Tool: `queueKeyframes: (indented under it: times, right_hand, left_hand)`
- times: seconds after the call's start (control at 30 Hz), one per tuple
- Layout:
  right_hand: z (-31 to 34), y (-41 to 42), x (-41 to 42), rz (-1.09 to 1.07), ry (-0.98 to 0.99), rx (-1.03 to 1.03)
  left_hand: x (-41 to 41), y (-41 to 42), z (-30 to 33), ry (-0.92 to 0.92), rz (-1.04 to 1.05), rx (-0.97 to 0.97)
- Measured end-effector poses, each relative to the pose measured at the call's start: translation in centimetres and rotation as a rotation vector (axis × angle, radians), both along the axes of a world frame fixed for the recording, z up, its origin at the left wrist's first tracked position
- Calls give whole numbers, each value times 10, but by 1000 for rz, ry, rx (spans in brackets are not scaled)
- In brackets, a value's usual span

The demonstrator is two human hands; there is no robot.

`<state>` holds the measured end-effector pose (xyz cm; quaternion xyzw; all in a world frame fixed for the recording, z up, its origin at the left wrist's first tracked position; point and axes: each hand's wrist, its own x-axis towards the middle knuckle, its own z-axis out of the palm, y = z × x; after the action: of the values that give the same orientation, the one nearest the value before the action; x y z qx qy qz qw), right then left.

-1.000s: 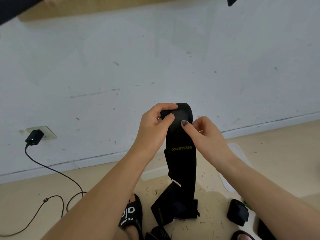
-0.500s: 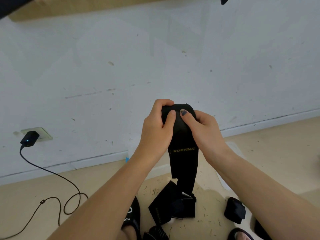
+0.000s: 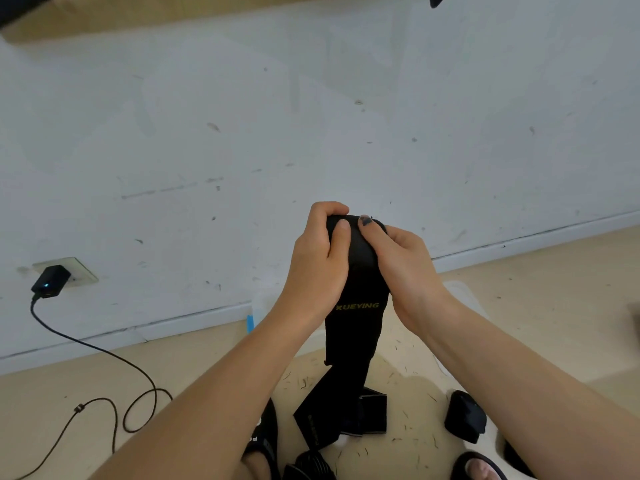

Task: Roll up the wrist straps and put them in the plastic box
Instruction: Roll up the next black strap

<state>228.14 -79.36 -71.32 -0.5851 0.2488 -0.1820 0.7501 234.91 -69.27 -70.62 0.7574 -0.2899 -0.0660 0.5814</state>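
Note:
A black wrist strap [image 3: 358, 327] with yellow lettering hangs in front of me, its top end wound into a small roll. My left hand [image 3: 317, 265] grips the roll from the left, thumb on its front. My right hand [image 3: 403, 268] grips it from the right, thumb on top. The strap's free end lies folded on the floor below. A rolled black strap [image 3: 464, 415] sits on the floor at lower right. The clear plastic box [image 3: 460, 292] is mostly hidden behind my arms, one pale corner showing by my right wrist.
A white wall rises close ahead. A black charger [image 3: 50, 280] sits in a wall socket at left, its cable [image 3: 104, 389] looping over the beige floor. Black slippers [image 3: 266, 441] are at the bottom edge. A blue tag [image 3: 250, 322] shows by the skirting.
Both hands have closed in on the roll and wound more strap onto it. The lettering has risen toward my hands, and the hanging length is shorter.

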Motion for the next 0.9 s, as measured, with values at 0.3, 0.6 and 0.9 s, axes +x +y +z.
queueKeyframes:
  times: [0.3,0.6,0.9]
  right_hand:
    - [1,2,1,-20,-31,2]
    - [-3,-3,1,138,29,-204]
    - [3,-1,0,117,-36,-9]
  left_hand:
    - [-1,4,2,129,-46,-21]
    - [14,11,8,250,66,-117]
    - [6,8,8,197,-11,-113]
